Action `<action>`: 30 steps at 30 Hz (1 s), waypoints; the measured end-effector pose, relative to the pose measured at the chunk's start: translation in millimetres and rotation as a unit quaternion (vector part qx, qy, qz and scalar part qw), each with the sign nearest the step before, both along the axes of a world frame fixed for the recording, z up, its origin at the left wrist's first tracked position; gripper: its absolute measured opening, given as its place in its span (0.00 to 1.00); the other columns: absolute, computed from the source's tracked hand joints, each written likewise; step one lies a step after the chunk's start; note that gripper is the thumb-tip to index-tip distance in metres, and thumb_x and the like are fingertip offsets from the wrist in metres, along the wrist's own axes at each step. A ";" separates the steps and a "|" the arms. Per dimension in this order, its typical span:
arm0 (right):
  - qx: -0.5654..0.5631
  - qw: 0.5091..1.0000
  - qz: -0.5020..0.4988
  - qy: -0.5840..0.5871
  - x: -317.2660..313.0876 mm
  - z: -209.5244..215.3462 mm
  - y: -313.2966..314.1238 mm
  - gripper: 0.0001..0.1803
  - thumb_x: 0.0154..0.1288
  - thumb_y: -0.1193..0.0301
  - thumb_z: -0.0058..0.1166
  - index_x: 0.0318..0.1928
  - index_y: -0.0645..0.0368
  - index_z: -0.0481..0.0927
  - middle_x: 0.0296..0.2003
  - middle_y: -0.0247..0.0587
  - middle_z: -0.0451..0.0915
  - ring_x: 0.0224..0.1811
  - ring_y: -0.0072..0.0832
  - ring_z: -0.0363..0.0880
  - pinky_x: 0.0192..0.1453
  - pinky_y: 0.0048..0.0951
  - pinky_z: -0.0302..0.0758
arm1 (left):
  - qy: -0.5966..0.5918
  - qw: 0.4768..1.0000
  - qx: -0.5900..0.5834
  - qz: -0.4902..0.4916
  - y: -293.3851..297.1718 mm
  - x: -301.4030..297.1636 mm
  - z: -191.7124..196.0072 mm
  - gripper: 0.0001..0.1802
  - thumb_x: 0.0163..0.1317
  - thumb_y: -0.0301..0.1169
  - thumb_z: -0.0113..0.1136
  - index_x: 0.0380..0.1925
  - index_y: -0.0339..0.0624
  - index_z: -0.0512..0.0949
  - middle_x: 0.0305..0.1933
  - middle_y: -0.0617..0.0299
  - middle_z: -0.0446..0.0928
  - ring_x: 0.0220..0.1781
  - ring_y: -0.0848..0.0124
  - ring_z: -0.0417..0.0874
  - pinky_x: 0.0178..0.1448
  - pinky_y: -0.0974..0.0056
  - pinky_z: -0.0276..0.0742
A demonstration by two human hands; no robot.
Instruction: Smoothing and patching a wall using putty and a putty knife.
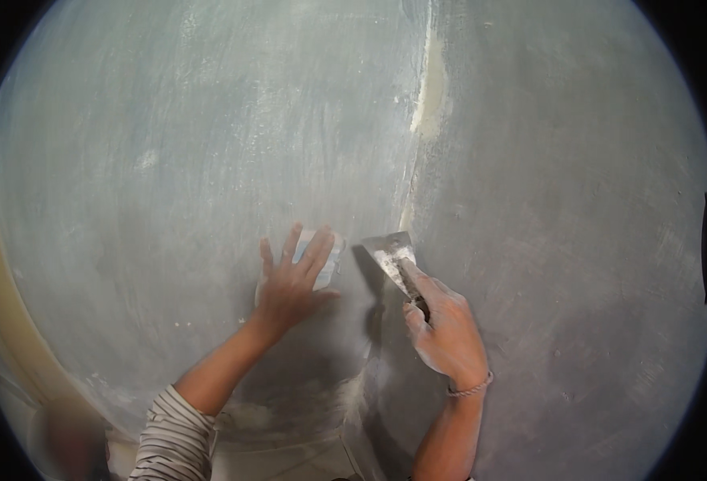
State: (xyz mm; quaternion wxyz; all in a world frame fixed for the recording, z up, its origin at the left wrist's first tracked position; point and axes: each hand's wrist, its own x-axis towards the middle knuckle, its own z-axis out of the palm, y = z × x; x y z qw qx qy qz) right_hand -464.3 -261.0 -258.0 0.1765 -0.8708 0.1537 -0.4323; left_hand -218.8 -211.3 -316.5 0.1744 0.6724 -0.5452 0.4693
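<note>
My right hand (447, 330) is closed round the handle of a putty knife (393, 255), with the index finger stretched along its metal blade. The blade's wide edge points up, by the corner where two grey wall faces meet. Both the blade and that hand are smeared with whitish filler. To the left, my left hand (292, 282) lies flat with its fingers spread over a pale, thin rectangular piece (331, 260) against the left wall (169, 200). The hand covers most of this piece, so its kind cannot be made out.
A cream patch of filler (431, 88) runs along the corner above the knife. The right wall (578, 240) is darker grey. A yellowish curved edge (5, 289) borders the far left. Pale floor (285, 463) shows below, and a blurred dark reddish shape (73, 441) stands lower left.
</note>
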 end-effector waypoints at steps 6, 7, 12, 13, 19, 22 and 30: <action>-0.019 1.000 -0.015 -0.003 28.3 -14.3 -10.7 0.32 0.53 0.81 0.46 0.63 0.58 0.67 0.44 0.55 0.76 0.41 0.49 0.75 0.50 0.36 0.71 | -0.037 0.989 -0.141 0.032 -25.4 -5.1 91.5 0.53 0.53 0.60 0.54 0.68 0.34 0.50 0.76 0.53 0.41 0.77 0.50 0.39 0.72 0.35 0.30; -0.013 1.000 -0.014 -0.017 31.4 -14.0 -10.2 0.32 0.54 0.80 0.47 0.64 0.59 0.65 0.43 0.57 0.75 0.43 0.52 0.75 0.50 0.40 0.71 | -0.042 0.988 -0.146 -0.007 -29.2 -1.6 94.0 0.54 0.52 0.60 0.55 0.68 0.32 0.50 0.76 0.51 0.41 0.77 0.51 0.39 0.74 0.38 0.32; -0.016 0.997 -0.013 -0.069 32.2 -23.3 -19.1 0.32 0.55 0.80 0.48 0.64 0.61 0.63 0.45 0.60 0.75 0.47 0.55 0.74 0.52 0.44 0.70 | -0.091 0.994 0.055 0.011 -3.6 -3.4 9.3 0.56 0.48 0.57 0.61 0.68 0.31 0.50 0.75 0.49 0.45 0.77 0.56 0.43 0.75 0.43 0.33; -0.021 0.998 -0.015 -0.060 28.6 -23.1 -20.7 0.33 0.55 0.81 0.48 0.64 0.62 0.63 0.46 0.60 0.75 0.48 0.55 0.74 0.52 0.44 0.70 | -0.093 0.994 0.055 -0.002 -3.0 -7.3 4.3 0.55 0.49 0.57 0.60 0.67 0.31 0.51 0.74 0.49 0.46 0.77 0.57 0.43 0.75 0.43 0.33; -0.037 0.994 0.028 -0.101 28.3 -17.4 -9.7 0.32 0.54 0.82 0.48 0.63 0.62 0.65 0.48 0.59 0.76 0.46 0.53 0.76 0.51 0.41 0.72 | -0.118 0.990 -0.066 0.027 -40.0 -15.0 83.2 0.49 0.53 0.57 0.55 0.66 0.32 0.55 0.74 0.50 0.49 0.77 0.58 0.45 0.75 0.43 0.33; -0.023 0.990 0.047 -0.128 15.9 -4.9 7.9 0.31 0.54 0.81 0.49 0.62 0.62 0.67 0.47 0.58 0.77 0.44 0.50 0.78 0.49 0.38 0.74 | -0.087 0.989 -0.115 0.031 -58.2 -26.5 84.3 0.50 0.52 0.56 0.56 0.67 0.34 0.54 0.74 0.51 0.47 0.77 0.59 0.43 0.75 0.44 0.32; -0.036 0.987 0.006 -0.154 6.1 -1.2 1.8 0.31 0.53 0.81 0.49 0.62 0.62 0.68 0.45 0.57 0.78 0.40 0.45 0.81 0.46 0.35 0.75 | -0.044 0.991 0.029 -0.120 -74.1 -19.4 26.9 0.50 0.52 0.53 0.58 0.67 0.32 0.53 0.75 0.53 0.46 0.77 0.60 0.42 0.76 0.45 0.33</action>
